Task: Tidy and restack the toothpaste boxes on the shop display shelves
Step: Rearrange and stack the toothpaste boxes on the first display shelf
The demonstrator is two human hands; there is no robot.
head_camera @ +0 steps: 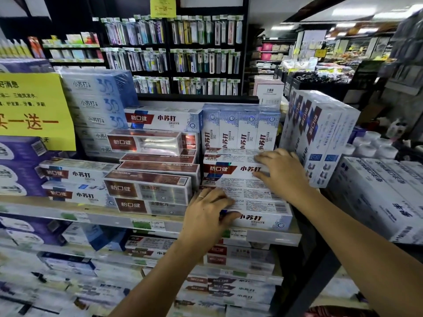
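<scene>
White wrapped pack [318, 136] beside right hand [282, 173]

Left hand [206, 210], right hand [282, 173] on toothpaste boxes [251, 194]

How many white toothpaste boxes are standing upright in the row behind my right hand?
4 white upright cardboard toothpaste boxes, side by side: leftmost box, second box, third box, rightmost box. More may stand hidden behind them.
</scene>
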